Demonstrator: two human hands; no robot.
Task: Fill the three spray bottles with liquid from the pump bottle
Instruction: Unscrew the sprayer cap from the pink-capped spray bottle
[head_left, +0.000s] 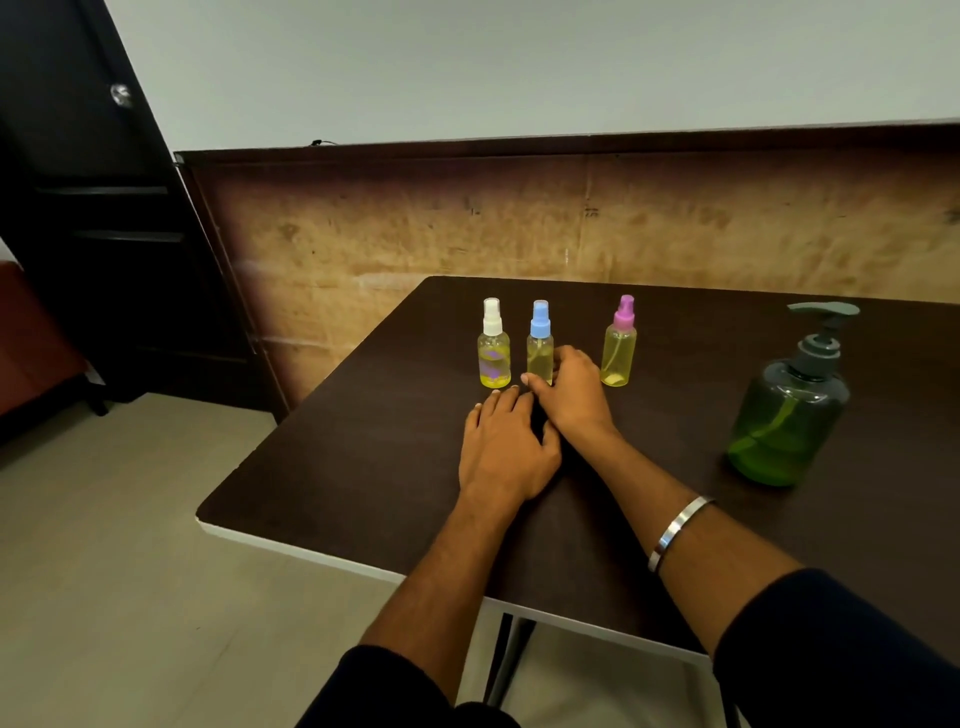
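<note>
Three small spray bottles stand upright in a row on the dark worktop (363, 457). Taking the blue-capped bottle (540, 345) as the landmark, the white-capped bottle (493, 345) stands just to its left and the pink-capped bottle (619, 345) a little further off to its right. The pump bottle (789, 410) sits well apart to the right and nearer to you, its green liquid reaching roughly half its height. All three spray bottles look yellowish and keep their caps on; how much liquid each holds cannot be told with certainty.

Your right hand (571, 395) is at the lower body of the blue-capped bottle, fingers curled against it, thumb near its base; it appears to hold the bottle, though how firmly cannot be told. Your left hand (506, 447) lies flat and relaxed on the worktop just in front of the landmark, holding nothing, its fingertips close to the white-capped bottle's base. A metal bangle (675, 530) circles your right forearm.

The spray bottles are probably light, thin-walled plastic, narrow and easy to tip: take each round the middle of the body, not by the cap. The pump bottle is likely heavier and smooth-sided; steady it at the shoulder and press or unscrew its head (823, 312).
</note>
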